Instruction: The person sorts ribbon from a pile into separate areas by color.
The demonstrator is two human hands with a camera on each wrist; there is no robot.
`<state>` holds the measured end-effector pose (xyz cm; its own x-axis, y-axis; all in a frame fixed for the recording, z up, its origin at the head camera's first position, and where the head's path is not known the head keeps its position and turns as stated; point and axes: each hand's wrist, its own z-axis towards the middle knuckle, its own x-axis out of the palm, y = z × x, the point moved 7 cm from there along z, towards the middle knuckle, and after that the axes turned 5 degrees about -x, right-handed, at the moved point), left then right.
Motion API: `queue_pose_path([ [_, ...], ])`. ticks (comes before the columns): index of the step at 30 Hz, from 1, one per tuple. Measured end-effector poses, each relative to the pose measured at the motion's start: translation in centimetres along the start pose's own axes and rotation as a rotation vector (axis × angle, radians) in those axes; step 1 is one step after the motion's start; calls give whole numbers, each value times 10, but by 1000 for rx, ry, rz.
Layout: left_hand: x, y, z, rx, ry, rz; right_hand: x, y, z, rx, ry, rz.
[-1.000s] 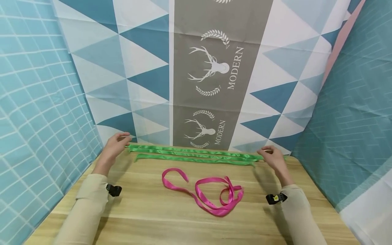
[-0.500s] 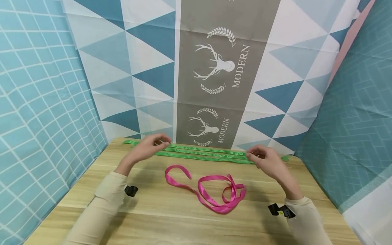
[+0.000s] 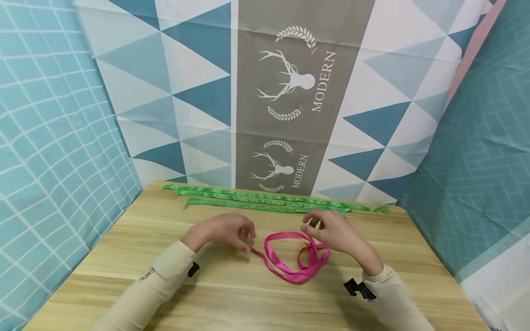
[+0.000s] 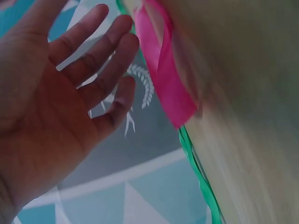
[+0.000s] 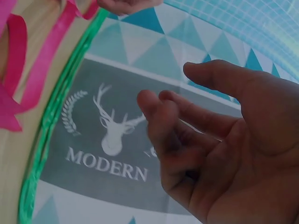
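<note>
A pink satin ribbon (image 3: 291,275) lies in loose loops on the wooden table, its left part hidden behind my left hand (image 3: 227,232). In the left wrist view that hand has its fingers spread and relaxed, beside the ribbon's pink end (image 4: 170,88), with nothing in its grasp. Over the ribbon's upper right loops hovers my right hand (image 3: 331,231). Its fingers (image 5: 161,116) are loosely bent, the thumb stands apart from them, and nothing is between them. Several green ribbons (image 3: 265,200) lie stretched side by side along the table's back edge.
The wooden table (image 3: 248,305) ends at a patterned cloth backdrop (image 3: 281,92) just behind the green ribbons. A blue checked cloth (image 3: 54,138) hangs along the left side and a teal cloth (image 3: 468,151) along the right.
Both hands have come away from the green ribbons toward the pink one. The left hand moved right and nearer, the right hand moved left and nearer. The green ribbons stay laid out at the back.
</note>
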<state>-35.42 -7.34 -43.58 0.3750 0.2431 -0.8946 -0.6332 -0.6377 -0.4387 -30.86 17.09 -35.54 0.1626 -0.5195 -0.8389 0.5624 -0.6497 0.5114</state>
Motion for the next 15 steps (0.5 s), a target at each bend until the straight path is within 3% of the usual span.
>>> queue_pose_path([
  [5,14,-10,4,32,25,136,17,1,5,4,69,5],
  [10,17,-19,5,68,3,234,30,4,7,-2,99,20],
  [12,16,-21,6,71,2,211,37,5,9,-17,119,26],
  [15,15,-26,8,91,14,106,50,7,11,-50,159,53],
])
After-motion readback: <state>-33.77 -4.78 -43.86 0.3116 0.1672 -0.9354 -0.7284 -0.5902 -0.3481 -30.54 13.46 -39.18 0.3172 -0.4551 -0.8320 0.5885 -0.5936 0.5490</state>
